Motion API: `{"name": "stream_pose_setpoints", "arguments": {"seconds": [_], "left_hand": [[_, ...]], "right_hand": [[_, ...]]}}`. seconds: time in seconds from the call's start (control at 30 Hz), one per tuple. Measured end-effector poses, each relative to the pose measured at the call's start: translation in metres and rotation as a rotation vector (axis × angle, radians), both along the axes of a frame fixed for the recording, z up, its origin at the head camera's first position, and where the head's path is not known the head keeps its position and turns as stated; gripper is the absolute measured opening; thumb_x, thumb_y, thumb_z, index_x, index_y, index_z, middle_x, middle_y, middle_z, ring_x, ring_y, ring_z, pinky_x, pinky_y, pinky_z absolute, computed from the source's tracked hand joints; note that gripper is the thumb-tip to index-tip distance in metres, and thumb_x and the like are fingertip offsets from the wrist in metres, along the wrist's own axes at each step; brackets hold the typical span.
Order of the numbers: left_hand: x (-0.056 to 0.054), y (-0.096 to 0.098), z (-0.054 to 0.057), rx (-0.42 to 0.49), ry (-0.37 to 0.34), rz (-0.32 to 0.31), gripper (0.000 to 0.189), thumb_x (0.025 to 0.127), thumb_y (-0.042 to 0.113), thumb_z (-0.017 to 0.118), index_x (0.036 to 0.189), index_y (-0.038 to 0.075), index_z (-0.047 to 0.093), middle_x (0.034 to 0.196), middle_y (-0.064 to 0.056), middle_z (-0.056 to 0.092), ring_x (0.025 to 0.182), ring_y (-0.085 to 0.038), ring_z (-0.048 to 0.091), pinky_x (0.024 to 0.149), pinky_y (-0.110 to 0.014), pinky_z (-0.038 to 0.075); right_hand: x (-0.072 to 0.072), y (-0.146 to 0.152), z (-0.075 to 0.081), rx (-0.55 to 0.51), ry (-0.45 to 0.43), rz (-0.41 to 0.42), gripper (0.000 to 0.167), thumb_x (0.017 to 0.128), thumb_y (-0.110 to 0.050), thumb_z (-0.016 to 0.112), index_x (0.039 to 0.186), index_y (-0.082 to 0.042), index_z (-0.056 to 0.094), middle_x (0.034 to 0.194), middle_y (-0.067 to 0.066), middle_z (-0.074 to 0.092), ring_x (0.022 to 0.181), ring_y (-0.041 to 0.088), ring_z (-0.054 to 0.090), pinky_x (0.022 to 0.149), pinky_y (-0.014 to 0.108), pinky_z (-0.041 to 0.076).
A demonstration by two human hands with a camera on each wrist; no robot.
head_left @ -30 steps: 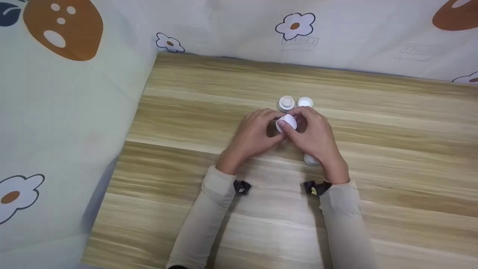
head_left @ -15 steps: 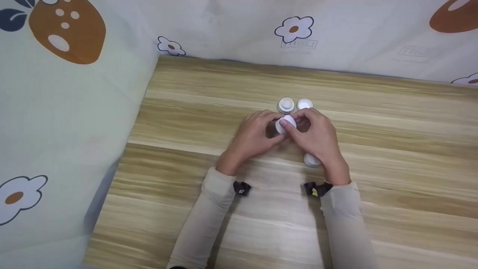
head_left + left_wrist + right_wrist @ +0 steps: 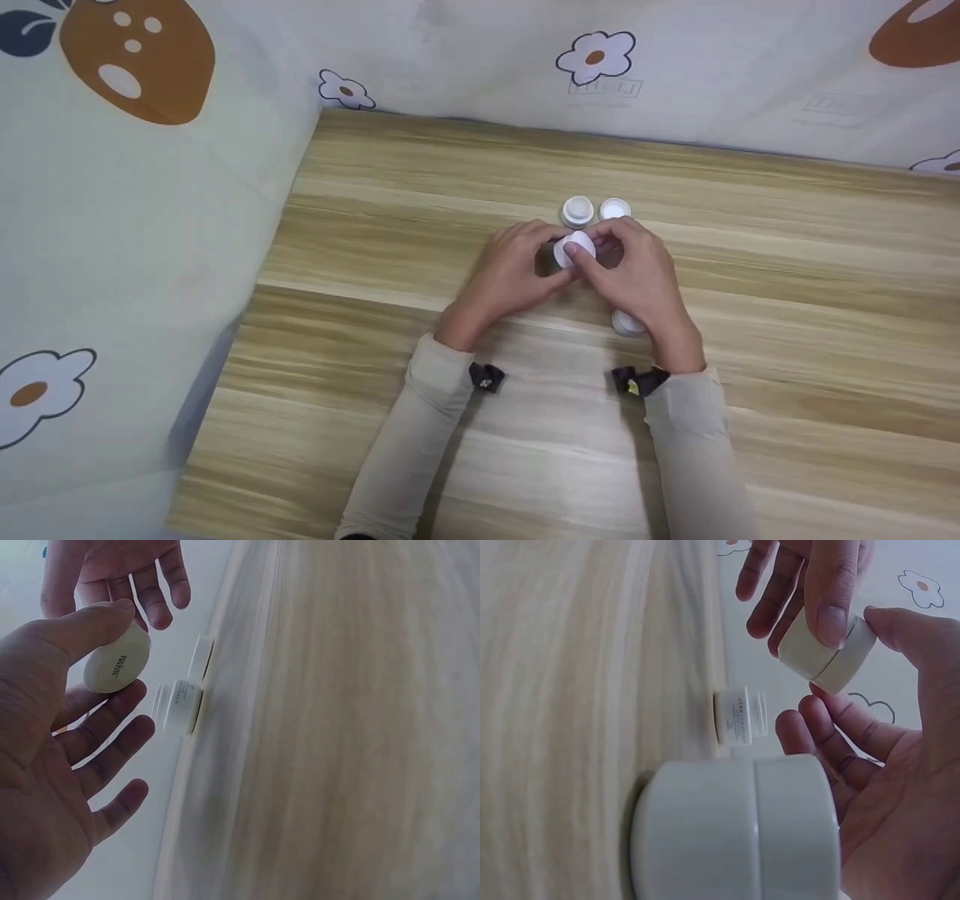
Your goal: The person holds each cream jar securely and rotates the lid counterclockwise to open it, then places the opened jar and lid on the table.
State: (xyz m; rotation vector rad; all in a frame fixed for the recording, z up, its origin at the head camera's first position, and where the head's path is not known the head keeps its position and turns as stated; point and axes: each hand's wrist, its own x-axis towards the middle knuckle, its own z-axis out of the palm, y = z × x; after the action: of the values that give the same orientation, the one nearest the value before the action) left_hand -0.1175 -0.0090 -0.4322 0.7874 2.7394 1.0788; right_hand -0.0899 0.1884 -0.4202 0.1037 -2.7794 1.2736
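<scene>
Both hands hold one small white lidded jar [image 3: 802, 649] between them, tilted and above the table. My left hand [image 3: 510, 262] pinches the jar's body, its thumb on the side in the right wrist view. With thumb and index finger my right hand [image 3: 641, 274] grips the lid [image 3: 849, 660], where a thin seam shows against the body. Printed text marks the flat base [image 3: 118, 664] in the left wrist view. The other fingers of both hands are spread loosely. Just beyond the hands stands an uncapped white jar [image 3: 577, 213], with an upturned lid [image 3: 615, 207] to its right.
Another white jar [image 3: 735, 832], lidded, stands on the wood-grain table [image 3: 375, 225] close to my right wrist; in the head view that wrist partly covers it. A pale cloth [image 3: 465, 52] with printed flowers hangs behind the table's far edge and along its left side.
</scene>
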Motion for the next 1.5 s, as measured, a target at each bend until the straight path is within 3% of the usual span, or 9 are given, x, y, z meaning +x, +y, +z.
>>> {"name": "stream_pose_setpoints", "arguments": {"seconds": [0.17, 0.5, 1.07, 1.5], "left_hand": [[-0.0004, 0.0002, -0.0001, -0.002, 0.002, 0.003, 0.049, 0.093, 0.041, 0.079, 0.135, 0.017, 0.07, 0.132, -0.001, 0.073, 0.128, -0.022, 0.064, 0.116, -0.043, 0.046], [-0.0004, -0.0016, 0.0007, -0.006, 0.009, 0.021, 0.052, 0.094, 0.046, 0.078, 0.136, 0.017, 0.07, 0.13, 0.0, 0.073, 0.124, -0.021, 0.064, 0.113, -0.041, 0.047], [-0.0003, -0.0015, 0.0002, -0.003, 0.028, 0.018, 0.048, 0.094, 0.044, 0.078, 0.135, 0.02, 0.071, 0.128, 0.002, 0.074, 0.123, -0.019, 0.066, 0.112, -0.041, 0.048], [0.0011, -0.0024, 0.0001, -0.006, 0.029, 0.021, 0.05, 0.093, 0.046, 0.079, 0.134, 0.017, 0.071, 0.125, 0.001, 0.074, 0.119, -0.02, 0.066, 0.109, -0.041, 0.049]], "right_hand": [[0.0001, 0.0001, -0.0004, 0.002, -0.002, -0.004, 0.03, 0.092, -0.033, 0.08, 0.103, -0.006, 0.074, 0.104, 0.011, 0.072, 0.094, 0.023, 0.063, 0.085, 0.034, 0.046], [-0.0008, 0.0023, -0.0024, 0.026, -0.039, -0.046, 0.043, 0.092, -0.05, 0.078, 0.104, -0.009, 0.076, 0.103, 0.009, 0.073, 0.093, 0.022, 0.067, 0.085, 0.035, 0.05], [0.0, 0.0018, -0.0012, -0.003, -0.024, 0.002, 0.032, 0.093, -0.035, 0.079, 0.106, -0.006, 0.075, 0.107, 0.011, 0.073, 0.095, 0.023, 0.065, 0.087, 0.037, 0.049], [0.0009, 0.0017, -0.0022, -0.001, -0.033, -0.028, 0.039, 0.093, -0.045, 0.079, 0.103, -0.007, 0.075, 0.102, 0.009, 0.074, 0.093, 0.02, 0.066, 0.085, 0.033, 0.049]]}}
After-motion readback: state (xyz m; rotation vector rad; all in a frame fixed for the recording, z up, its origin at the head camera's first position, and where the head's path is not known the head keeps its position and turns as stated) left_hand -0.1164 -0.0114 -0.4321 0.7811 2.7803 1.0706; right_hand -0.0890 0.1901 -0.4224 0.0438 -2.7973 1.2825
